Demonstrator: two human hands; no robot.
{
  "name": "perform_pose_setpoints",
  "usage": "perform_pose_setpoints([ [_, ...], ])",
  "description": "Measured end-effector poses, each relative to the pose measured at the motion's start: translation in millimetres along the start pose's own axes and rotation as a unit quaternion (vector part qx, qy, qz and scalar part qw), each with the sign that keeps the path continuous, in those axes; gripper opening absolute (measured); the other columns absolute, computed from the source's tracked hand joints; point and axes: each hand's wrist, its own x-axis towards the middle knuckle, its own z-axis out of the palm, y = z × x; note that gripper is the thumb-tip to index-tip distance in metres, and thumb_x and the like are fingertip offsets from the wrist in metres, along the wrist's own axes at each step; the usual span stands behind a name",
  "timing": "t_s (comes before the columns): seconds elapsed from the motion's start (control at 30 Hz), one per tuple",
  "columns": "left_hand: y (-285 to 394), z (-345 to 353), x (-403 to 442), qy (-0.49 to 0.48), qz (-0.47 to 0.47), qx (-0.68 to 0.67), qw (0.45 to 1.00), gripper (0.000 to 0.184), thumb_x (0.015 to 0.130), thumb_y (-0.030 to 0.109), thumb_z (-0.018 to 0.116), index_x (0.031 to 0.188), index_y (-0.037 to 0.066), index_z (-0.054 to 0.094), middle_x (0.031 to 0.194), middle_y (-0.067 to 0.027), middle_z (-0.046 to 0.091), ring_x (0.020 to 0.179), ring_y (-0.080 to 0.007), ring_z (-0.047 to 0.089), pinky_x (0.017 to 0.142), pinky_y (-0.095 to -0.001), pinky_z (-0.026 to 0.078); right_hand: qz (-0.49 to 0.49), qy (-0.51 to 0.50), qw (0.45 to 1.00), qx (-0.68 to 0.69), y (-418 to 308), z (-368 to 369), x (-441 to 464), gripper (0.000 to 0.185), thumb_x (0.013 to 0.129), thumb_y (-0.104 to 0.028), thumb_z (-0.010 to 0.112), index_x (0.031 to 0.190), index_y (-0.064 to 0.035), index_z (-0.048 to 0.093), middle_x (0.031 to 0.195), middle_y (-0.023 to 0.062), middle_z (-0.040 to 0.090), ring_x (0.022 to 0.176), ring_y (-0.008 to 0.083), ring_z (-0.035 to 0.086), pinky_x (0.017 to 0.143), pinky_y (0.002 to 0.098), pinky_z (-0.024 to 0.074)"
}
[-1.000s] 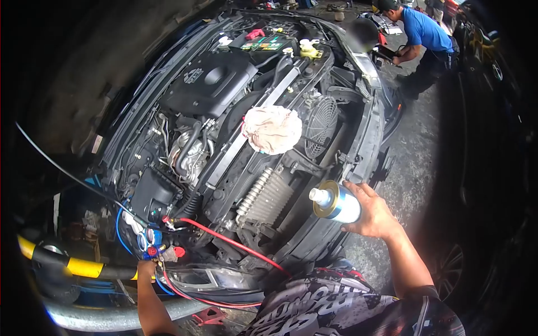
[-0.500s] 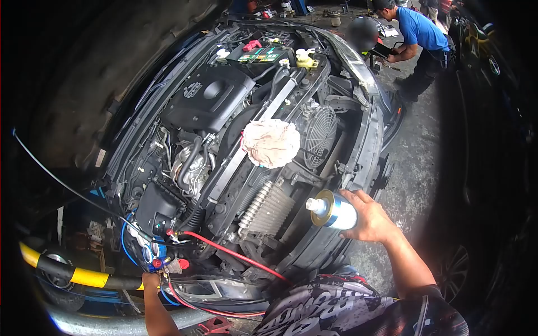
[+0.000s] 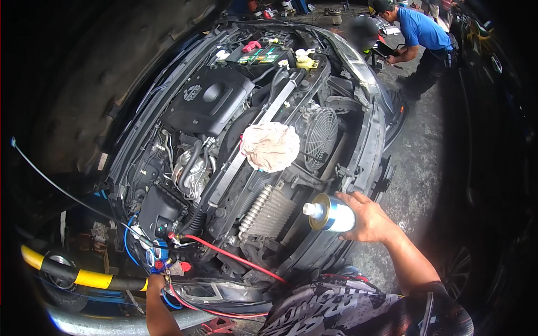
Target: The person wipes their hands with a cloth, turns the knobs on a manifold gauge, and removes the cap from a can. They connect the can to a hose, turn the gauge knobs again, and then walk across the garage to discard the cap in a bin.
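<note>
My right hand [image 3: 367, 217] is wrapped round a white and blue metal can [image 3: 339, 215] with a gold rim. The can is held nearly on its side over the front edge of the car, its white spout cap [image 3: 312, 210] pointing left. At the lower left my left hand [image 3: 156, 282] is closed at the lower end of a manifold gauge set [image 3: 159, 263] with blue and red knobs; its fingertips are partly hidden. A red hose [image 3: 235, 256] and a blue hose [image 3: 126, 246] run close by the gauges.
The open engine bay holds an engine cover [image 3: 208, 95], a battery [image 3: 263, 57], a crumpled pale cloth [image 3: 270, 147], a finned cooler [image 3: 269, 213] and a fan grille [image 3: 320, 139]. A yellow-black bar [image 3: 92, 279] lies left. A person in a blue shirt [image 3: 423, 28] bends at the far right.
The can and my right hand have shifted very slightly left. My left hand stays by the gauges, and the whole view has moved a little.
</note>
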Motion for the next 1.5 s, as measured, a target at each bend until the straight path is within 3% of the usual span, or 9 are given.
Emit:
perform_pose_setpoints([
  [0.13,-34,-23,0,-0.264,-0.02,-0.317,0.911,0.028,0.105,0.031,0.053,0.093,0.009,0.066,0.079,-0.0073,0.064,0.068,-0.0253,0.058,0.067,-0.0417,0.052,-0.003,0.005,1.0,-0.004,8,-5,0,0.106,0.064,-0.027,0.094,0.155,-0.007,0.044,0.126,0.0212,0.062,0.121,0.0413,0.061,0.104,0.0465,0.0523],
  [0.33,-44,-12,-14,-0.315,-0.026,-0.482,0.818,0.032,0.107,0.036,0.05,0.096,0.011,0.067,0.081,-0.0056,0.064,0.069,-0.0216,0.053,0.066,-0.0358,0.043,0.008,-0.016,1.0,-0.015,6,-10,8,0.107,0.062,-0.028,0.095,0.154,-0.007,0.046,0.127,0.0213,0.062,0.12,0.0416,0.061,0.104,0.0466,0.0523],
  [0.53,-43,-17,-4,-0.332,-0.044,-0.373,0.865,0.035,0.111,0.038,0.046,0.093,0.013,0.062,0.074,-0.0022,0.058,0.061,-0.0187,0.048,0.06,-0.032,0.038,-0.016,-0.011,1.0,-0.018,2,-8,21,0.106,0.062,-0.029,0.095,0.154,-0.0067,0.046,0.126,0.0217,0.062,0.117,0.0426,0.062,0.102,0.0478,0.0526],
  [0.73,-59,21,44,-0.037,0.134,-0.056,0.989,0.03,0.111,0.032,0.047,0.101,0.011,0.065,0.069,-0.0072,0.06,0.05,-0.0239,0.053,0.051,-0.0401,0.044,-0.025,-0.025,0.999,-0.005,0,2,36,0.106,0.063,-0.028,0.095,0.154,-0.0064,0.046,0.123,0.0213,0.062,0.115,0.0426,0.063,0.099,0.048,0.0539],
  [0.8,-73,29,59,0.157,0.347,0.321,0.867,0.031,0.109,0.027,0.05,0.119,0.006,0.07,0.091,-0.0194,0.074,0.078,-0.0347,0.073,0.069,-0.048,0.056,-0.033,-0.029,0.999,0.002,1,4,40,0.106,0.063,-0.028,0.095,0.154,-0.0066,0.046,0.122,0.0212,0.062,0.115,0.0426,0.063,0.099,0.048,0.054],
  [1.03,-28,45,-8,0.27,0.173,0.178,0.93,0.036,0.102,0.029,0.056,0.094,0.0,0.076,0.098,-0.0272,0.075,0.096,-0.0429,0.074,0.084,-0.0527,0.058,-0.016,-0.016,1.0,0.015,18,4,31,0.106,0.063,-0.027,0.095,0.154,-0.007,0.045,0.122,0.0212,0.062,0.113,0.0426,0.063,0.1,0.048,0.0534],
  [1.17,-53,34,44,0.205,0.271,0.357,0.87,0.032,0.104,0.029,0.051,0.104,0.006,0.075,0.093,-0.0189,0.077,0.084,-0.0364,0.076,0.074,-0.0498,0.06,0.0,-0.01,1.0,0.011,30,0,19,0.105,0.063,-0.026,0.094,0.155,-0.0073,0.045,0.124,0.0215,0.062,0.116,0.0428,0.062,0.102,0.048,0.0531],
  [1.3,-27,10,20,-0.045,-0.016,-0.145,0.988,0.03,0.107,0.033,0.046,0.087,0.017,0.063,0.072,-0.005,0.059,0.059,-0.0206,0.054,0.058,-0.0441,0.045,0.012,-0.008,1.0,0.007,29,-9,10,0.105,0.063,-0.026,0.093,0.154,-0.0071,0.046,0.124,0.0216,0.062,0.117,0.0426,0.062,0.102,0.0476,0.0531],
  [1.5,-15,-30,1,-0.293,-0.067,-0.268,0.915,0.035,0.106,0.038,0.041,0.085,0.016,0.059,0.074,-0.0024,0.052,0.065,-0.0198,0.044,0.065,-0.0377,0.038,0.028,-0.005,1.0,0.003,13,-17,5,0.105,0.062,-0.027,0.095,0.153,-0.0063,0.047,0.124,0.0211,0.062,0.117,0.0415,0.062,0.102,0.047,0.0531],
])
